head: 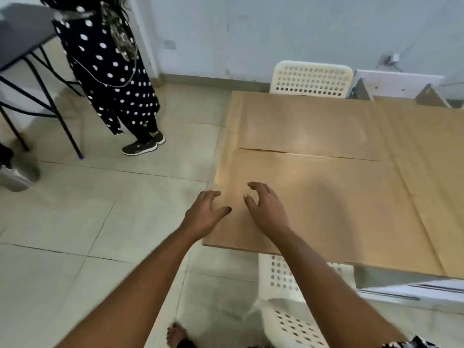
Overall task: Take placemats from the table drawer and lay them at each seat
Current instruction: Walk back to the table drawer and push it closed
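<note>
Floor (105, 222): pale square tiles with dark joints, filling the left half and lower edge of the view.

Table (376, 288): occupies the right half; only a pale edge shows below its covering. No drawer can be made out.

Brown sheets: smooth, tan, card-like pieces covering the whole tabletop. The near sheet (326, 209) reaches the table's near left corner; the far sheet (308, 124) lies beyond it, the two meeting along a thin dark seam. Further sheets (431, 159) extend to the right. Whether these are the placemats cannot be told.

Standing person (105, 71): upper left, in a dark garment with white polka dots and dark trainers, well apart from the table.

Dark folding table (22, 33): far left, grey top on thin black legs.

Far chair (311, 79): cream plastic, perforated back, pushed against the table's far edge.

Near chair (288, 310): same perforated cream plastic, below the table's near edge, partly hidden by the right forearm.

Metal bin (15, 177): left edge, on the floor.

Right hand (266, 209): bare, open wide, fingers curved and spread, palm down over the near sheet, holding nothing.

Left hand (204, 213): bare, open wide, fingers spread, at the near sheet's left edge, holding nothing; contact cannot be told.

Bare foot (175, 335): bottom centre, on the tiles.
</note>
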